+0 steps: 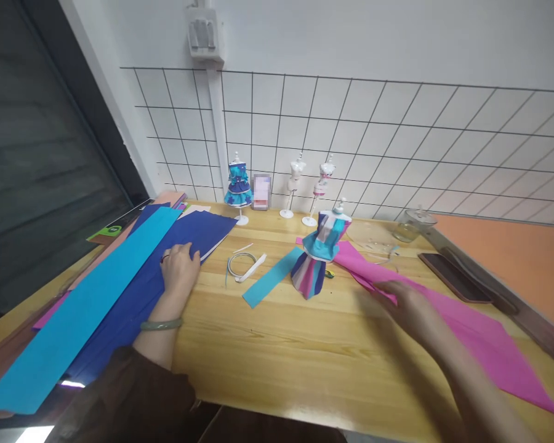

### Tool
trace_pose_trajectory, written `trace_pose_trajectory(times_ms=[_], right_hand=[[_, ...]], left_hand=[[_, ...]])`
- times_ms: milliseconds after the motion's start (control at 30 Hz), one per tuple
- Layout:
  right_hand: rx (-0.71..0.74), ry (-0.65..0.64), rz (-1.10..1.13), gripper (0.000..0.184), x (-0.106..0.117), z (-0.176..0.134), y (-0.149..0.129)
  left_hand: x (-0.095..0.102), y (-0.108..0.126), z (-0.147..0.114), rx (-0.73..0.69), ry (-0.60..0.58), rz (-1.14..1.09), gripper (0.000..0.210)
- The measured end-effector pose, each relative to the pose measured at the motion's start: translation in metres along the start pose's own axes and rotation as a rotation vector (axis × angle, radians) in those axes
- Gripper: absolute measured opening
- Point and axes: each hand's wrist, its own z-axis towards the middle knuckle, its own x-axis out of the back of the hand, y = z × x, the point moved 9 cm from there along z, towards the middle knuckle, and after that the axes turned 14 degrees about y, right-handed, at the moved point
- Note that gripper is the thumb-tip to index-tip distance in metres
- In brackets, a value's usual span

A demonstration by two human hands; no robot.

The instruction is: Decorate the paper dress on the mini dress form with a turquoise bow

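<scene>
My left hand point(179, 266) lies on a dark blue sheet point(143, 307) at the left, fingers slightly bent and apart. A long light blue strip point(87, 301) runs across that sheet beside it. At the right, my right hand point(399, 301) pinches the near edge of a folded pink sheet point(471, 329), which could be paper or cloth. Between the hands stands a small dress form point(321, 246) in a striped dress of blue, pink, purple and white. A short light blue strip point(272, 280) lies flat to its left.
Along the wall stand a dress form in a blue dress point(239, 184), two white dress forms point(295, 178) and a phone-like screen point(261, 192). A coiled tape point(242, 264) lies mid-table. A dark phone point(452, 277) and a glass jar point(413, 224) are at the right.
</scene>
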Motion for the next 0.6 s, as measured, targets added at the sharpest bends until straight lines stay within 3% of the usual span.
trace_pose_trajectory(times_ms=[133, 267, 533, 600], right_hand=[[0.114, 0.104, -0.178, 0.048, 0.007, 0.027, 0.043], [0.094, -0.047, -0.222, 0.064, -0.013, 0.026, 0.065], [0.093, -0.113, -0.172, 0.036, -0.016, 0.006, 0.076], [0.067, -0.015, -0.141, 0.030, -0.002, 0.007, 0.081]], left_hand=[[0.007, 0.013, -0.001, -0.076, 0.114, -0.168, 0.032], [0.010, 0.023, -0.004, -0.130, 0.128, -0.263, 0.026], [0.024, 0.055, -0.014, -0.199, 0.117, -0.391, 0.022], [0.023, 0.059, -0.016, -0.209, 0.099, -0.419, 0.021]])
